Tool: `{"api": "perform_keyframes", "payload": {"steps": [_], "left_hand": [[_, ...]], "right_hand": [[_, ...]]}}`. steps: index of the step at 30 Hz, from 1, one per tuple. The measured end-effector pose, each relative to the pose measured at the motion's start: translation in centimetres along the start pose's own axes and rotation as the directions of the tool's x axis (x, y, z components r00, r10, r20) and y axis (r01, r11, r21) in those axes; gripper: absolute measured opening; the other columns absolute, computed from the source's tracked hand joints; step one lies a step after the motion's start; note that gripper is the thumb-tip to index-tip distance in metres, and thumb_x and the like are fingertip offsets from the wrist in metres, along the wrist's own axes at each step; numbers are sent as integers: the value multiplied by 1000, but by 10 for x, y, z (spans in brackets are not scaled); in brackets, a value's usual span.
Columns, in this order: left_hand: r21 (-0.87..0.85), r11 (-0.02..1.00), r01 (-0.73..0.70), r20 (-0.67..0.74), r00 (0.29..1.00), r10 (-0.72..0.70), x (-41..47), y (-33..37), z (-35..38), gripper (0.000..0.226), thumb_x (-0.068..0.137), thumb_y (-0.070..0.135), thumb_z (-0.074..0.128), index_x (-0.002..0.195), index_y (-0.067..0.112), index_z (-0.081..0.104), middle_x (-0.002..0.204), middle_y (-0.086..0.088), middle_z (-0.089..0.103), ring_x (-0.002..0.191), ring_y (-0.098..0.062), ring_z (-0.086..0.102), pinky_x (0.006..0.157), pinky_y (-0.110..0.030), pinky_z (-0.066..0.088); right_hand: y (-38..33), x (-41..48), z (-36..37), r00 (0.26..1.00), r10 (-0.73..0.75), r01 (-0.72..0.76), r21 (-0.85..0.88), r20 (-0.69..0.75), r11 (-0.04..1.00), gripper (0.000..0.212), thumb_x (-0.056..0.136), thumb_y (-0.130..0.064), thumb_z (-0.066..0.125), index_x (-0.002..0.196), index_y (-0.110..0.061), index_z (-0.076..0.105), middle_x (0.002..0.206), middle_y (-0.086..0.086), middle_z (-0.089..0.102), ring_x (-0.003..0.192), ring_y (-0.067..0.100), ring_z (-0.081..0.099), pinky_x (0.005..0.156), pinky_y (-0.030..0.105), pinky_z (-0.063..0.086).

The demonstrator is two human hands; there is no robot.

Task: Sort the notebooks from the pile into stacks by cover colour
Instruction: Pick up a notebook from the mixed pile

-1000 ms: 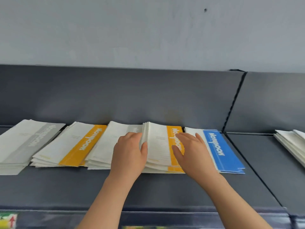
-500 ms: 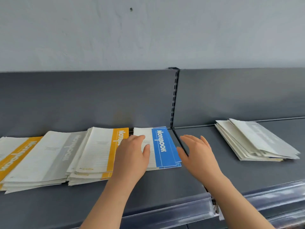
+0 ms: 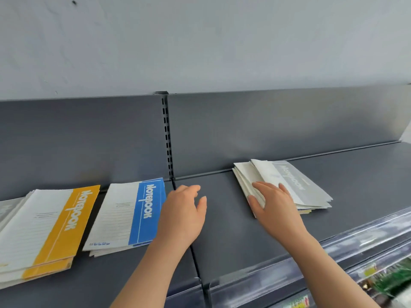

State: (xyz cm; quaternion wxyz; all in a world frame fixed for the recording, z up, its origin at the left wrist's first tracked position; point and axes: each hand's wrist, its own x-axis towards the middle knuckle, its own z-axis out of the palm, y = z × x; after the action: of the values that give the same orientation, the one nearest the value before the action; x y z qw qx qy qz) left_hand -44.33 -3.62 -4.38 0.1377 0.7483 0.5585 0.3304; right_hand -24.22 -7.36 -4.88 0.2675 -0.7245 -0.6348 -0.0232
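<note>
Yellow stack point(image 3: 55, 225) and blue stack point(image 3: 133, 212) lay sorted | pile point(image 3: 289, 183) seemingly awaited sorting | left hand point(image 3: 181, 216) hovered relaxed, empty | right hand point(image 3: 274, 205) lay flat on pile

The word "Notebook" runs in white down the coloured band of the orange notebook point(image 3: 66, 218) at the left edge of the shelf point(image 3: 222, 236) and of the blue notebook point(image 3: 145, 210) beside it, and faintly down the grey notebook point(image 3: 293, 182) nearer the back edge. The front-edge labels point(image 3: 299, 302) are too blurred to read.
</note>
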Motion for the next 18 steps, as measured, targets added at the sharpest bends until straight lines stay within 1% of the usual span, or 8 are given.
{"api": "perform_keyframes", "payload": {"steps": [3, 5, 8, 9, 12, 13, 15, 18], "left_hand": [[-28, 999, 23, 30, 999, -22, 8, 33, 34, 37, 96, 32, 48, 130, 21, 55, 111, 8, 60, 103, -12, 53, 84, -24, 42], [-75, 996, 56, 76, 996, -50, 13, 56, 56, 34, 96, 31, 48, 127, 20, 57, 103, 8, 62, 98, -11, 56, 84, -27, 46], [-146, 984, 99, 119, 989, -82, 21, 86, 89, 12, 95, 26, 47, 92, 22, 58, 83, -3, 66, 77, -16, 59, 76, -35, 51], [-157, 982, 107, 121, 989, -88, 23, 97, 99, 17, 94, 25, 46, 83, 15, 54, 73, -7, 62, 65, -17, 54, 69, -34, 49], [-190, 971, 148, 133, 983, -124, 30, 118, 122, 35, 93, 29, 48, 71, 2, 49, 57, 0, 42, 53, -13, 35, 54, -27, 33], [-196, 964, 179, 138, 978, -153, 32, 123, 126, 39, 92, 31, 51, 65, 6, 42, 54, 3, 38, 51, -13, 32, 52, -26, 30], [-210, 944, 255, 122, 965, -234, 36, 127, 132, 40, 88, 35, 56, 63, 10, 38, 56, 1, 42, 52, -18, 39, 52, -28, 32], [-279, 889, 363, 131, 932, -339, 40, 126, 133, 22, 85, 30, 58, 81, 9, 54, 78, -1, 63, 69, -24, 61, 60, -33, 46]], "right_hand": [[51, 16, -15, 1000, 21, -22, -37, -9, 999, 34, 95, -26, 49, 122, -8, 60, 127, 2, 61, 122, 19, 51, 113, 30, 17], [88, 26, -19, 998, 66, -65, -44, 7, 997, 30, 96, -24, 46, 106, -4, 65, 111, 6, 66, 104, 25, 57, 105, 31, 25], [138, 35, -18, 991, 118, -115, -49, 56, 992, 34, 91, -29, 33, 72, -10, 54, 75, -1, 57, 67, 19, 47, 97, 38, 36], [149, 36, -17, 990, 123, -121, -35, 74, 992, 31, 91, -27, 35, 67, -11, 46, 69, 0, 51, 63, 19, 42, 96, 39, 36], [164, 33, -13, 994, 54, -57, 27, 95, 998, 26, 94, -23, 41, 72, -9, 46, 76, 2, 53, 72, 24, 43, 82, 30, 34], [165, 32, -12, 994, -4, -1, 48, 108, 999, 25, 95, -24, 40, 77, -10, 50, 82, 0, 56, 78, 23, 46, 84, 28, 34], [164, 31, -13, 985, -118, 106, 100, 128, 989, 25, 96, -23, 38, 91, -11, 59, 97, -4, 61, 94, 18, 52, 106, 25, 29], [172, 35, -16, 987, -120, 95, 207, 109, 974, 20, 95, -15, 41, 96, -7, 60, 99, 1, 64, 97, 21, 54, 114, 17, 14]]}}
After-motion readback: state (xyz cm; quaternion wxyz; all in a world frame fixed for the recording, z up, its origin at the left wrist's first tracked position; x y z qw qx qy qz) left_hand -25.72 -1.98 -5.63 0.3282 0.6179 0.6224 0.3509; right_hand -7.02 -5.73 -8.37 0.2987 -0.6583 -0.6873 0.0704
